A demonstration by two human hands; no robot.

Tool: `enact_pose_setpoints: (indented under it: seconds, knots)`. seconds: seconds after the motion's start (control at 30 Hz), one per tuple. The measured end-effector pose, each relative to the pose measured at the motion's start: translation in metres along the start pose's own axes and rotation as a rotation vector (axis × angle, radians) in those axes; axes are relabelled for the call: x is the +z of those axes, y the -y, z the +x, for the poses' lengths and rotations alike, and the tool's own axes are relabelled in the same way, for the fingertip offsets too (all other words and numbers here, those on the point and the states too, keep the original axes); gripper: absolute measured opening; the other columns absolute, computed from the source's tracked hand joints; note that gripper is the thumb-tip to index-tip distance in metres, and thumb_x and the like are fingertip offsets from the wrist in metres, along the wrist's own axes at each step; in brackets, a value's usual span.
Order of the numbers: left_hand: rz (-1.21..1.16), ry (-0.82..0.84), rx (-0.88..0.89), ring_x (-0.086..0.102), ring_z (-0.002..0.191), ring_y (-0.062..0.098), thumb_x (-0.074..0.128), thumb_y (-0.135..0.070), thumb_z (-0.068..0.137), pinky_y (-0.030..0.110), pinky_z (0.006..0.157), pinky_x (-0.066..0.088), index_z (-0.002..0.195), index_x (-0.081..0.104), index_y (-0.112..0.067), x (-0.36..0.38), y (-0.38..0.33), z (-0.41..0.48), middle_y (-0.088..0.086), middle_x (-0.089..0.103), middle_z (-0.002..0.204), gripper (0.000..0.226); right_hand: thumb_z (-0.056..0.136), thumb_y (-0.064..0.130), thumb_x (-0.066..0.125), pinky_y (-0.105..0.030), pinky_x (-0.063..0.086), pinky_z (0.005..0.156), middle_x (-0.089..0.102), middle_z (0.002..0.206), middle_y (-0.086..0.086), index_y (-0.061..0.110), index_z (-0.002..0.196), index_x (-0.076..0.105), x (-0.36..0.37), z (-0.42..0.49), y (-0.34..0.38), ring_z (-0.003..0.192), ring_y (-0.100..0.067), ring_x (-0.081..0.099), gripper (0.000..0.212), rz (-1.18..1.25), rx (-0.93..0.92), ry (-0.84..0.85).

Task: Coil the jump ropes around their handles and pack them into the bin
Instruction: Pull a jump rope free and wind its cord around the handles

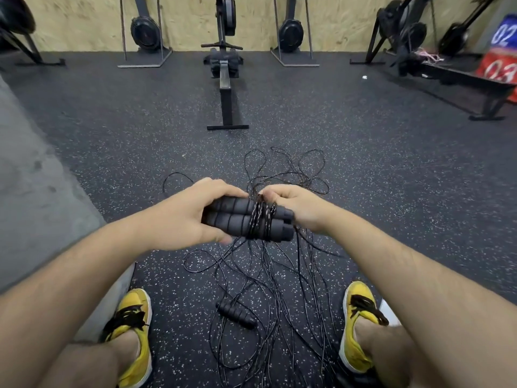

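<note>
You are wearing yellow low-cut sneakers, a left shoe and a right shoe, each carrying loose black laces and dark smudges. Your left forearm, right forearm and lower legs are showing bare.

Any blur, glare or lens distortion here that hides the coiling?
Head view, centre: handles, wrapped rope, left hand and right hand read clearly. Head view, edges: wide-angle stretch, numbered boxes smeared. Head view, lighting: even, no glare.
</note>
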State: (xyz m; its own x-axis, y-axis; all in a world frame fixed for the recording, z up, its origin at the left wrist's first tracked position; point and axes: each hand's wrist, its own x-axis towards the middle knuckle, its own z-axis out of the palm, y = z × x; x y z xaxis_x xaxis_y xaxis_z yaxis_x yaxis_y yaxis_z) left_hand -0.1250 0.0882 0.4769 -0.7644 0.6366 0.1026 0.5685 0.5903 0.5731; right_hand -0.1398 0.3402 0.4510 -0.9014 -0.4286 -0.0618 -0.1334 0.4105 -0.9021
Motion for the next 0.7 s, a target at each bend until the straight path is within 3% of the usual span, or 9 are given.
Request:
enact_pose_setpoints:
  seconds: [0.07,0.13,0.23,0.33,0.47,0.57,0.7]
  knots:
    - [-0.215,-0.044,-0.052,0.057,0.12,0.006,0.091,-0.02,0.071,0.032,0.107,0.045,0.134,0.055,-0.034,0.001,-0.004,0.003,-0.018,0.06,0.124,0.073,0.103,0.008,0.046,-0.026,0.048,0.069,0.061,0.08,0.001,0.011,0.089,0.061,0.007,-0.001,-0.001,0.071,-0.011,0.052,0.021,-0.014,0.048,0.003]
    - [-0.273,-0.159,-0.054,0.059,0.121,0.008,0.091,-0.033,0.068,0.036,0.108,0.046,0.132,0.057,-0.031,0.003,-0.006,0.007,-0.013,0.063,0.126,0.073,0.103,0.013,0.04,-0.028,0.039,0.061,0.051,0.067,0.006,0.013,0.083,0.055,0.02,0.001,-0.001,0.06,-0.012,0.042,0.025,0.042,0.096,-0.007]
    - [-0.01,-0.409,-0.082,0.052,0.114,0.01,0.089,-0.039,0.065,0.034,0.103,0.041,0.131,0.059,-0.028,0.004,-0.002,0.015,-0.011,0.061,0.117,0.073,0.107,0.032,0.036,-0.022,0.035,0.052,0.049,0.067,0.014,0.024,0.094,0.057,0.041,0.0,0.008,0.055,-0.006,0.041,0.026,-0.005,0.152,-0.035]
    - [0.181,-0.567,-0.137,0.05,0.106,0.021,0.093,-0.03,0.066,0.037,0.095,0.04,0.131,0.061,-0.019,-0.003,0.012,0.022,-0.002,0.059,0.109,0.074,0.106,0.041,0.034,-0.029,0.042,0.063,0.056,0.079,0.008,0.02,0.101,0.056,0.059,-0.009,0.017,0.065,-0.01,0.052,0.031,-0.25,0.16,0.033]
    - [0.444,-0.486,-0.227,0.048,0.111,0.033,0.091,-0.034,0.067,0.048,0.099,0.042,0.14,0.055,-0.02,-0.007,0.038,0.023,0.007,0.06,0.12,0.083,0.107,0.036,0.035,-0.033,0.033,0.057,0.05,0.083,0.002,0.02,0.085,0.041,0.061,-0.026,0.037,0.07,-0.013,0.048,0.028,-0.565,0.113,0.026]
    - [0.498,-0.384,-0.154,0.048,0.11,0.03,0.09,-0.026,0.068,0.05,0.097,0.042,0.139,0.056,-0.023,0.0,0.04,0.021,0.003,0.06,0.121,0.079,0.106,0.035,0.036,-0.035,0.04,0.066,0.054,0.089,0.002,0.018,0.1,0.049,0.054,-0.032,0.054,0.082,-0.024,0.057,0.023,-0.864,-0.038,-0.112]
    - [0.467,-0.204,-0.025,0.046,0.105,0.024,0.087,-0.018,0.068,0.046,0.091,0.041,0.135,0.059,-0.026,0.007,0.031,0.018,-0.004,0.059,0.118,0.073,0.104,0.044,0.039,-0.034,0.045,0.068,0.061,0.1,0.005,0.024,0.102,0.055,0.027,-0.022,0.059,0.086,-0.024,0.062,0.026,-1.106,-0.209,-0.318]
